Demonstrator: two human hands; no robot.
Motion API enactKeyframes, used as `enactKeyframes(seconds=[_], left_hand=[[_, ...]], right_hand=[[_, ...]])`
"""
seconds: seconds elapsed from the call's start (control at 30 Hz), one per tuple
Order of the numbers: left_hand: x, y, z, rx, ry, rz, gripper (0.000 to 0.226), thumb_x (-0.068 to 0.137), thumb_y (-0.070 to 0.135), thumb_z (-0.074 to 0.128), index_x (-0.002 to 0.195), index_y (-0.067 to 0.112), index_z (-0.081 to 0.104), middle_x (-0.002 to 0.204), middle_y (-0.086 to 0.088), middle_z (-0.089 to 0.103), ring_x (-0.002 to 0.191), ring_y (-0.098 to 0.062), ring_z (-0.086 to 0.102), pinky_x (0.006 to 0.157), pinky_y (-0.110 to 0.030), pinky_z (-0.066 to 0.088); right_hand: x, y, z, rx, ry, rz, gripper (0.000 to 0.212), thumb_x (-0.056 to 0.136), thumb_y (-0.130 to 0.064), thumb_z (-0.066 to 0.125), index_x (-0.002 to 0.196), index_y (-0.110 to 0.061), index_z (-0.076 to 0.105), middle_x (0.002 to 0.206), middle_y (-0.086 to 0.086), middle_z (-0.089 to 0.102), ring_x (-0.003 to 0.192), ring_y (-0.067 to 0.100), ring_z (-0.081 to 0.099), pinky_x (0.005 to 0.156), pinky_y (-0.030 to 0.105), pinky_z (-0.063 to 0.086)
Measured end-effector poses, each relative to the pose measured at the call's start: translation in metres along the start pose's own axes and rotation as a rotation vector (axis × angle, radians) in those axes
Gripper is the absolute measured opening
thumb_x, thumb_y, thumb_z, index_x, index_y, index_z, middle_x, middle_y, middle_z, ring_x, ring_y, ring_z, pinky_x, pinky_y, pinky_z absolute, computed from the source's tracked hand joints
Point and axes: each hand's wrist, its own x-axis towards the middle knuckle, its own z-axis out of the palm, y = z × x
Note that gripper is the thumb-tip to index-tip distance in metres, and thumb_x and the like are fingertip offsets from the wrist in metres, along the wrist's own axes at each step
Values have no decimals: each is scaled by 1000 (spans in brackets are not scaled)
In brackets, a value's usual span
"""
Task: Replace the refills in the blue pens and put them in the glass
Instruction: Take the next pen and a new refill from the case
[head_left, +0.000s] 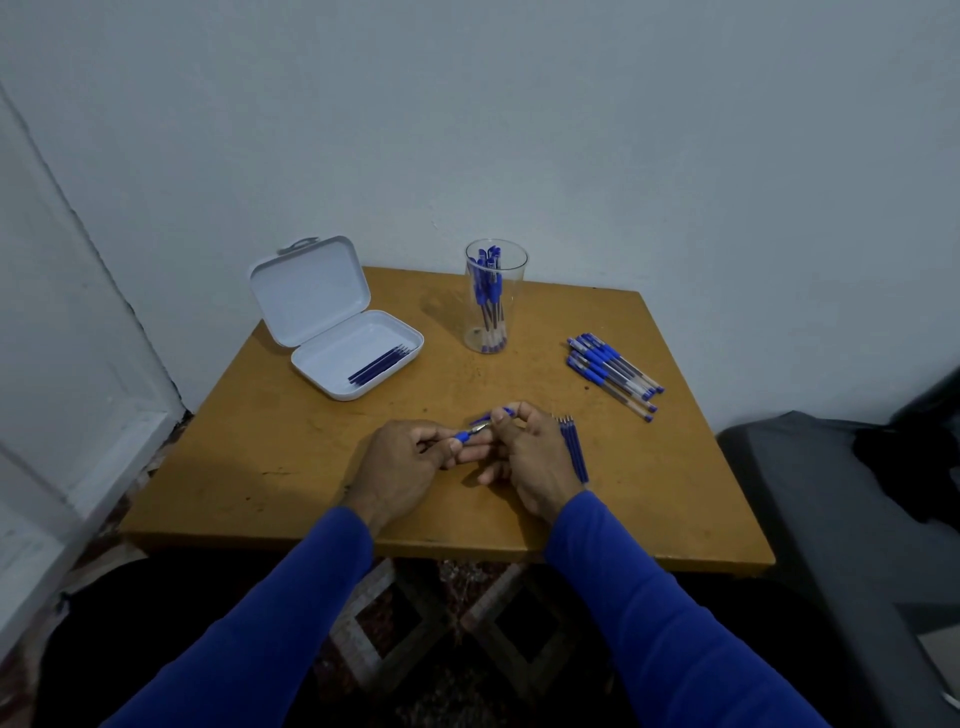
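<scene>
Fingers (457, 446) of both hands pinch one pen (475, 432) low over the surface (260, 441), and the step likely goes best twisting gently, keeping the tip straight, with the glass (496, 296) well beyond the fingers.

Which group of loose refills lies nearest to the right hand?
The refills on the bare table, lying just beside the right hand. The other refills lie far off, inside the open white case.
</scene>
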Motion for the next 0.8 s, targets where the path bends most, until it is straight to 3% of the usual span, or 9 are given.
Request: enactKeyframes(seconds=[0.23, 0.33, 0.43, 0.6, 0.73, 0.8], left_hand=[[-2, 0, 5, 23, 54, 30, 13, 96, 25, 66, 106, 28, 75, 81, 12, 72, 81, -1, 65, 77, -22, 50], [-3, 0, 5, 31, 71, 34, 12, 97, 26, 66, 104, 28, 75, 83, 13, 72, 82, -2, 64, 73, -18, 45], [-3, 0, 7, 51, 86, 48, 12, 97, 27, 65, 103, 28, 75, 85, 13, 71, 85, -3, 63, 76, -22, 48], [-2, -4, 8, 65, 97, 54, 15, 97, 29, 65, 107, 26, 75, 85, 14, 70, 85, -3, 64, 81, -27, 52], [-2, -6, 10, 53, 118, 83, 13, 96, 27, 66, 105, 26, 76, 81, 14, 70, 77, 1, 62, 71, -19, 45], [-2, -6, 10, 59, 116, 77, 14, 96, 28, 66, 106, 26, 76, 83, 14, 70, 80, 0, 63, 73, -19, 47]], right_hand=[[0, 1, 4, 14, 152, -31, 19, 108, -22, 48, 117, -8, 56, 94, 23, 72, 67, 26, 71, 46, 30, 56], [4, 2, 0, -260, 283, -78, 16, 105, -24, 55, 107, -13, 66, 84, 16, 72, 50, 17, 61, 44, 25, 50], [7, 0, 0, -400, 310, -86, 7, 101, -20, 63, 105, -18, 67, 80, 11, 73, 45, 12, 58, 42, 22, 46], [14, 5, 2, -489, 378, -71, 7, 95, -16, 70, 98, -15, 64, 81, 7, 74, 55, 9, 63, 46, 21, 48], [22, 10, 4, -596, 433, -93, 10, 92, -19, 74, 93, -20, 65, 87, -1, 71, 75, 9, 67, 67, 29, 60], [22, 9, 5, -618, 444, -99, 12, 92, -22, 74, 99, -21, 65, 93, -5, 69, 82, 7, 66, 76, 31, 61]])
